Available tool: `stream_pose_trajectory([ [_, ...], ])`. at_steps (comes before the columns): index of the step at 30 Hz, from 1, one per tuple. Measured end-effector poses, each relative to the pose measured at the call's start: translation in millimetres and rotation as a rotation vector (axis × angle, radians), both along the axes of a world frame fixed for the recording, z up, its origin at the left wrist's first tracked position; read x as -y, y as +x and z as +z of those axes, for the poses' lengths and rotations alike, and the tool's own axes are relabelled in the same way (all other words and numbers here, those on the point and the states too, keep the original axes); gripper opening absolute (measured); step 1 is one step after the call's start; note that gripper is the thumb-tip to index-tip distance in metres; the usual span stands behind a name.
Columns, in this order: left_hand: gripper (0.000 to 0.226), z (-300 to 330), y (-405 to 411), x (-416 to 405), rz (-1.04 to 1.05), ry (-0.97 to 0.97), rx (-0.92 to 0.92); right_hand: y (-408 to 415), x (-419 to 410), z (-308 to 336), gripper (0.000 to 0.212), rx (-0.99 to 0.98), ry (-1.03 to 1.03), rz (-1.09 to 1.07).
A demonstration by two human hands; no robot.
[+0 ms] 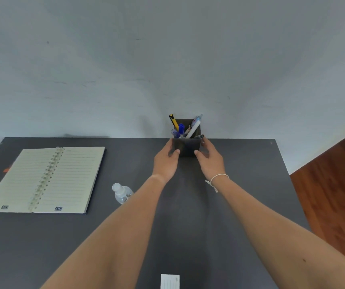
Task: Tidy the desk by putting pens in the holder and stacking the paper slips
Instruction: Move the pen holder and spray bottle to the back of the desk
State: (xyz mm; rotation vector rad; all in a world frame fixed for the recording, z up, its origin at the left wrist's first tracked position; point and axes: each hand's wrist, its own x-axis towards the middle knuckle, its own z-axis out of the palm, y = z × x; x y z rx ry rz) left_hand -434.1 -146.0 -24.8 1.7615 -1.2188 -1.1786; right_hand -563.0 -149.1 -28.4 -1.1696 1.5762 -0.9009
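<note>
A dark square pen holder (187, 148) stands at the far edge of the grey desk (240, 184), against the wall. Several pens stick out of it, among them a yellow pen (173, 121), a blue pen (181, 128) and a white pen (193, 129). My left hand (166, 160) grips the holder's left side and my right hand (210, 158) grips its right side, thumbs on the front face. White paper slips (170, 281) lie at the near edge of the desk, between my forearms.
An open spiral notebook (46, 180) lies flat on the left of the desk. A small clear plastic bottle (122, 193) with a white cap stands next to my left forearm. A wooden floor (334, 199) shows beyond the desk's right edge.
</note>
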Motion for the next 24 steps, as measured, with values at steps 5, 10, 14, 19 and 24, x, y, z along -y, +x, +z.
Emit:
stream_pose_trajectory([
  [5,0.045,13,1,-29,-0.026,-0.007,0.014,-3,-30,8,0.052,0.017,0.017,0.010],
  [10,0.045,22,8,-75,-0.041,-0.008,0.025,-5,-72,17,0.051,0.011,0.026,0.031],
  [14,0.045,28,16,-113,-0.035,-0.012,0.024,-2,-103,22,0.049,0.016,0.014,0.035],
  [19,0.044,30,33,-157,0.004,-0.012,0.030,6,-136,21,0.047,0.029,0.024,0.063],
  [24,0.038,21,60,-192,0.104,0.001,0.043,24,-155,16,0.047,0.036,0.035,0.101],
])
